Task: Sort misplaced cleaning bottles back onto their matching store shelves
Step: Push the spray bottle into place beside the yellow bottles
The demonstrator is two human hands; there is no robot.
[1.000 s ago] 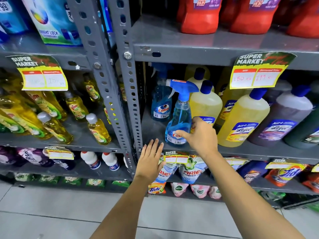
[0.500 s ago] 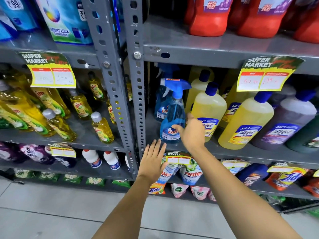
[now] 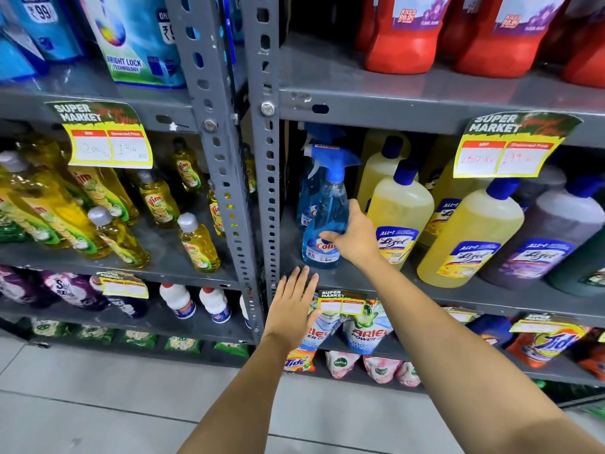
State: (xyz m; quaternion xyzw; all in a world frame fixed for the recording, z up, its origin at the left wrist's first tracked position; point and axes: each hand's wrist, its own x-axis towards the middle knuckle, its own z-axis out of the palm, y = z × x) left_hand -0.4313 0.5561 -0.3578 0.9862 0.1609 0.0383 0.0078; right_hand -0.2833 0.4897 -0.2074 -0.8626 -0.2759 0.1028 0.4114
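Note:
A clear blue Colin spray bottle (image 3: 327, 204) with a blue trigger head stands upright on the grey middle shelf (image 3: 360, 278), directly in front of a second Colin spray bottle (image 3: 307, 191). My right hand (image 3: 355, 239) is wrapped around its lower right side, thumb across the label. My left hand (image 3: 294, 306) hovers flat with fingers spread just below the shelf's front edge, holding nothing.
Yellow Lizol bottles (image 3: 401, 208) crowd the right of the spray bottle, with purple ones further right. A grey perforated upright (image 3: 266, 191) bounds the left. Vim dish-soap bottles (image 3: 196, 244) fill the neighbouring bay. Red jugs (image 3: 402, 37) sit on the shelf above, detergent pouches (image 3: 366, 332) below.
My right hand has carried the spray bottle left and deeper into the shelf, where it now stands in line with the other Colin bottle. My left hand stayed near the shelf edge.

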